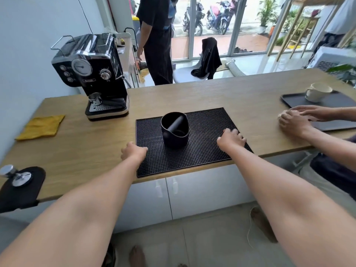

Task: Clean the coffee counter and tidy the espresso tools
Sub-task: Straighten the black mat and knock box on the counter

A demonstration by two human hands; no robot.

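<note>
The long light-brown wooden counter (pixel 192 97) holds a black bumpy rubber mat (pixel 202 151), a shiny black coffee machine (pixel 96 78), a folded yellow cloth (pixel 41 127), a dark flat tray (pixel 331 101) and a small black pad (pixel 21 191).

Matt studded rubber mat (pixel 202 149) on wood-grain counter (pixel 86 143); glossy espresso machine (pixel 92 74).

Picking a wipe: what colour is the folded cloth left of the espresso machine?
Mustard yellow cloth, clearest in the head view.

Knock box (pixel 175 129) on bar mat (pixel 204 151) mid-counter, espresso machine (pixel 92 76) behind-left, cloth (pixel 41 127) far left, tamper (pixel 16 175) near-left corner
</note>
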